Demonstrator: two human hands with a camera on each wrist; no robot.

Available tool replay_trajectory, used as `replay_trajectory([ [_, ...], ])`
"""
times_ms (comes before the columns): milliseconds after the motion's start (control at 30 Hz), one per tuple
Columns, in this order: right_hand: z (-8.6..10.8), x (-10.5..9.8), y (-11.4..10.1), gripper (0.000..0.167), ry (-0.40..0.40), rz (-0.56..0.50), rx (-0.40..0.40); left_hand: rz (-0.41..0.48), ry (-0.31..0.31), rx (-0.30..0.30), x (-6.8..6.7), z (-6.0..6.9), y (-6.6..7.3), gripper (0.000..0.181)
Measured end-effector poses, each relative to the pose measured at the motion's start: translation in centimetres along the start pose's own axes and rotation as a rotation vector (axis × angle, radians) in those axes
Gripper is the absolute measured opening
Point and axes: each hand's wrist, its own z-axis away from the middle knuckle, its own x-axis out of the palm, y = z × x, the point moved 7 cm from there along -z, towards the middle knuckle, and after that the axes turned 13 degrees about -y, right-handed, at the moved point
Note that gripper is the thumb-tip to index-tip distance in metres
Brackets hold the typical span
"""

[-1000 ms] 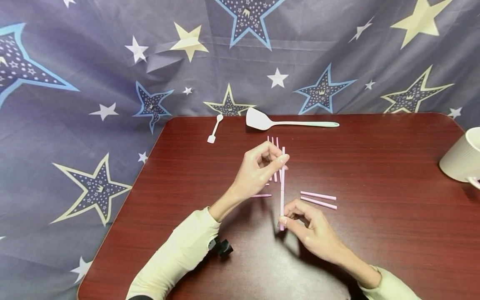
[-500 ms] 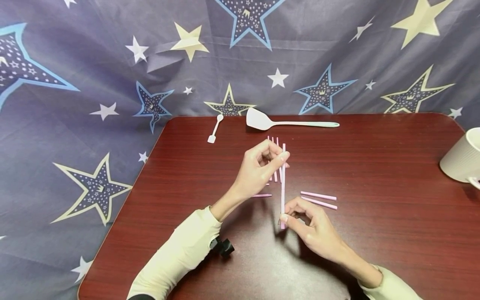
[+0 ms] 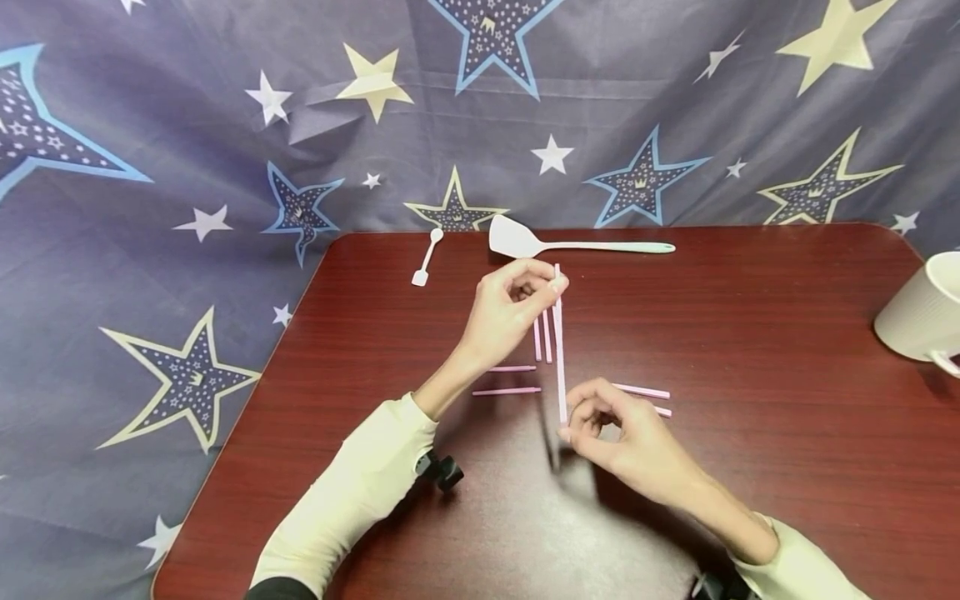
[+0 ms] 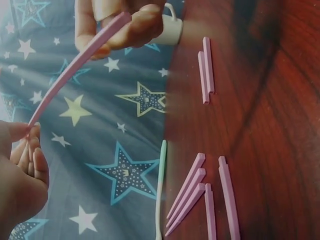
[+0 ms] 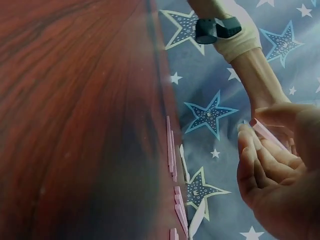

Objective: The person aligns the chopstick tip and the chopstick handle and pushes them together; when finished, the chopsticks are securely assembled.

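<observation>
A long, thin pink stick [image 3: 561, 358] is held lengthwise above the table; a faint joint line crosses it in the left wrist view. My left hand [image 3: 510, 308] pinches its far end between thumb and fingers. At its near end is my right hand [image 3: 630, 442], fingers loosely bent. The right wrist view shows a gap between thumb and fingers, with the stick's end [image 5: 267, 132] beyond it. Shorter pink sticks lie below: a fanned group [image 4: 187, 197] under the left hand, two crosswise sticks [image 3: 506, 391] to the left, two more [image 3: 641, 390] behind the right hand.
At the table's back edge lie a white spatula [image 3: 517, 240] with a pale green handle and a small white double-ended spoon [image 3: 427, 258]. A ribbed white mug [image 3: 915, 312] stands at the far right. Behind the table [image 3: 750, 467] hangs a star-patterned cloth [image 3: 480, 125].
My left hand has moved away from me and up, drawing the stick along. The stick's near end, earlier pinched by my right hand, now ends at its fingertips, which have loosened.
</observation>
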Motion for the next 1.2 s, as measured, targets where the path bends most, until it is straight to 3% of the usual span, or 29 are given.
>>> replay_trajectory([
  [267, 0.1, 0.3, -0.1, 0.039, 0.028, 0.193, -0.108, 0.033, 0.005, 0.023, 0.1, -0.6, -0.2, 0.022],
  [500, 0.1, 0.2, -0.3, 0.035, 0.069, 0.326, -0.205, -0.012, 0.001, 0.018, 0.1, -0.8, -0.4, 0.021],
  [600, 0.2, -0.1, -0.4, 0.027, 0.089, 0.400, -0.229, -0.021, -0.005, 0.001, 0.1, -1.0, -0.9, 0.020],
  [667, 0.1, -0.3, -0.5, 0.031, 0.100, 0.444, -0.251, -0.029, -0.014, -0.010, 0.1, -1.3, -1.4, 0.020],
  [767, -0.1, -0.8, -0.3, 0.042, 0.102, 0.493, -0.254, -0.034, -0.033, -0.008, 0.0, -1.9, -2.2, 0.019],
  [967, -0.6, -2.0, 0.5, 0.022, 0.107, 0.549, -0.227, -0.075, -0.059, -0.026, -0.4, -3.4, -4.2, 0.018],
  [1200, -1.6, -3.4, 2.0, 0.029, 0.116, 0.586, -0.175, -0.111, -0.144, -0.092, -0.4, -5.5, -6.4, 0.023],
])
